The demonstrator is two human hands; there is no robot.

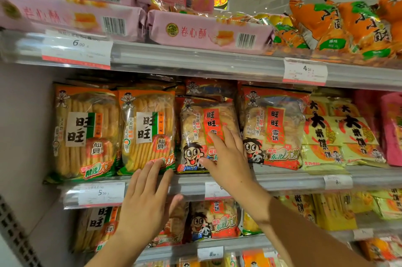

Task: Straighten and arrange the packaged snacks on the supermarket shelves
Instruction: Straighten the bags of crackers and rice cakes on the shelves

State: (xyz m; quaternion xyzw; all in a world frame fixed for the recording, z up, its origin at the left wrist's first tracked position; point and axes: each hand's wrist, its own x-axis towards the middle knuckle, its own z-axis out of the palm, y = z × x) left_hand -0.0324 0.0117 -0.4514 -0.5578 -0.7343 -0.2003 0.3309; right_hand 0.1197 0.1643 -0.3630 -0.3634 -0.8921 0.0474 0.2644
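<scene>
On the middle shelf point(282, 180) stand rice cracker bags in a row. Two green-and-orange bags point(84, 132) point(148, 129) are at the left, two red snow cracker bags point(195, 134) point(272, 127) in the middle. My right hand point(226, 155) lies flat with straight fingers on the front of the left red bag, which sits a little lower and farther back than its neighbours. My left hand point(145, 197) reaches up with straight fingers, its tips touching the bottom edge of the second green bag at the shelf lip.
Yellow cracker bags point(339, 136) and a pink pack point(391, 127) fill the right of this shelf. Pink boxes point(208, 34) and orange bags point(352, 27) lie on the shelf above. More bags point(213, 221) stand below. Price tags point(101, 194) line the rails. A white wall closes the left.
</scene>
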